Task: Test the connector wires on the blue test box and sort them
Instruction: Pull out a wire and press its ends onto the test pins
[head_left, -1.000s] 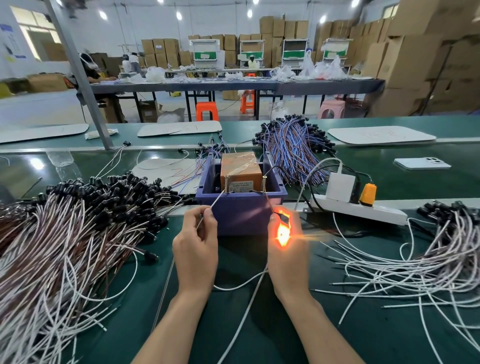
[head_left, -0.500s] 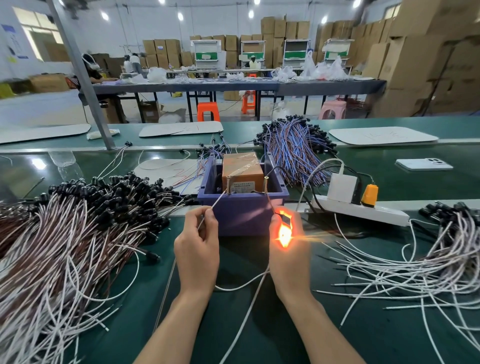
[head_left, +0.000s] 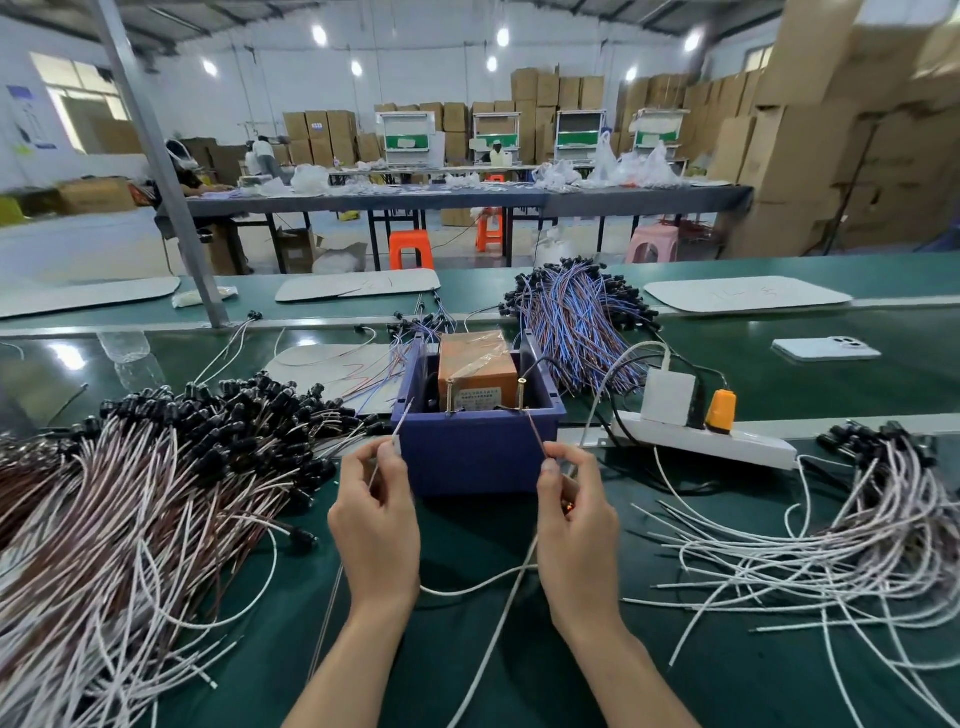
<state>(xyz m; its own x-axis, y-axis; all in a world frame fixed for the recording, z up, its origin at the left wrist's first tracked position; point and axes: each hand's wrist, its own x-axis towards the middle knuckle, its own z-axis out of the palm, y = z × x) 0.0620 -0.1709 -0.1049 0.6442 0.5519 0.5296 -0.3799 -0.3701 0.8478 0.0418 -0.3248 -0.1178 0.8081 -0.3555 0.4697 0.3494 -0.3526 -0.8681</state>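
Pinching white wire (head_left: 483, 582) ends — L hand (head_left: 376, 525), R hand (head_left: 576, 525) grips closed — blue test box (head_left: 478, 447).

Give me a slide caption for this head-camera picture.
Left hand and right hand each pinch a wire end before the blue test box.

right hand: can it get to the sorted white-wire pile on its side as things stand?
Probably yes. The right hand pinches a thin wire end in front of the blue box; bare green mat lies between it and the white wire pile. The power strip sits farther back, out of the way.
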